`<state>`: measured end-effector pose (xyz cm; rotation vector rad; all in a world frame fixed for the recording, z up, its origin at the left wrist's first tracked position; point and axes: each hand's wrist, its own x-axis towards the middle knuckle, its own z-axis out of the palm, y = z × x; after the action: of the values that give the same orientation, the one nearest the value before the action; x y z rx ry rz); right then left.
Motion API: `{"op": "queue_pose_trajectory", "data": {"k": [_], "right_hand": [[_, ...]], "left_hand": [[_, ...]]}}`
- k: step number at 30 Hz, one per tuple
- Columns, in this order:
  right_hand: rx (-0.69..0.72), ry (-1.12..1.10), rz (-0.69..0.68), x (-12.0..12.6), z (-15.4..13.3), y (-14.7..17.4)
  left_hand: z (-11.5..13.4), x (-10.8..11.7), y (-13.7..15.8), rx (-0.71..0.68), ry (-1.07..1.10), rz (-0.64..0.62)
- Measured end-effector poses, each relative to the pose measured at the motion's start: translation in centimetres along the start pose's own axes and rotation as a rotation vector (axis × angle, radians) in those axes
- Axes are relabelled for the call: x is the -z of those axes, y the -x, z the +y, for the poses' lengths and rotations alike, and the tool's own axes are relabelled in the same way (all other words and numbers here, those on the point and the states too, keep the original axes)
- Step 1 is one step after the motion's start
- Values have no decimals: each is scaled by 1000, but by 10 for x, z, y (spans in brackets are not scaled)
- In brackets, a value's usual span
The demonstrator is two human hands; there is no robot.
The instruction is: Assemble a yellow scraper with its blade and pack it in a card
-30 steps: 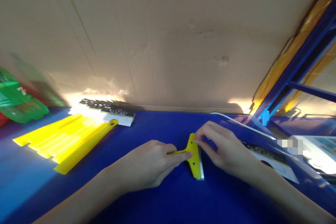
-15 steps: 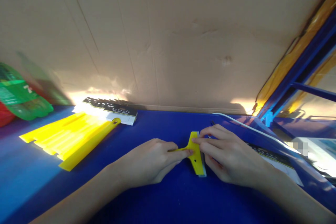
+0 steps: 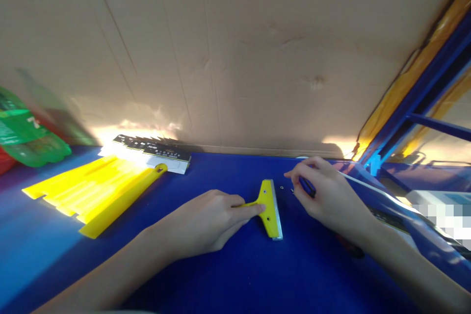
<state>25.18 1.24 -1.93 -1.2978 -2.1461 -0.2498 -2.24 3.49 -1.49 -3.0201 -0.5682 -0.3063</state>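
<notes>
My left hand (image 3: 217,221) is closed around the handle of a yellow scraper (image 3: 270,221), its index finger lying along the neck. The scraper's wide head points right, with two holes and a silvery strip along its edge. My right hand (image 3: 324,191) is to the right of the head, over the table, fingers curved and tips apart. By those fingertips lie a tiny ring-like part (image 3: 281,187) and another tiny metal part (image 3: 292,191). A dark object (image 3: 308,187) shows through the gap between the fingers; I cannot tell whether it is touched.
Several yellow scraper handles (image 3: 121,201) lie fanned at left beside black-and-white printed cards (image 3: 154,154). A green bottle (image 3: 33,137) stands farther left. Under my right forearm a red-and-black object (image 3: 355,249) partly shows. A white cable (image 3: 364,186) crosses toward a blue metal frame (image 3: 408,103). Cardboard (image 3: 235,59) backs the table.
My right hand has let go of the scraper head and moved up and right toward the tiny parts. My left hand keeps its hold, and the scraper has shifted slightly left.
</notes>
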Motion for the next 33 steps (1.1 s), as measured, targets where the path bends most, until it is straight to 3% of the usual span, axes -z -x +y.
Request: {"op": "queue_pose_trajectory", "data": {"k": [4, 15, 18, 22, 24, 28, 33], "right_hand": [[-26, 159, -252, -11, 7, -5], [70, 166, -377, -10, -4, -9], [58, 96, -380, -6, -8, -5], [-34, -226, -230, 0, -17, -1], [-15, -316, -181, 0, -21, 0], [15, -335, -227, -5, -27, 3], [-170, -490, -274, -8, -29, 1]], "left_hand": [[-4, 1, 0, 33, 5, -2], [0, 5, -1, 55, -10, -49], [0, 5, -1, 83, 21, -61], [1, 4, -2, 129, 80, -65], [2, 4, -2, 149, 118, -77], [3, 3, -3, 183, 129, -103], [5, -2, -1, 134, -4, -113]]}}
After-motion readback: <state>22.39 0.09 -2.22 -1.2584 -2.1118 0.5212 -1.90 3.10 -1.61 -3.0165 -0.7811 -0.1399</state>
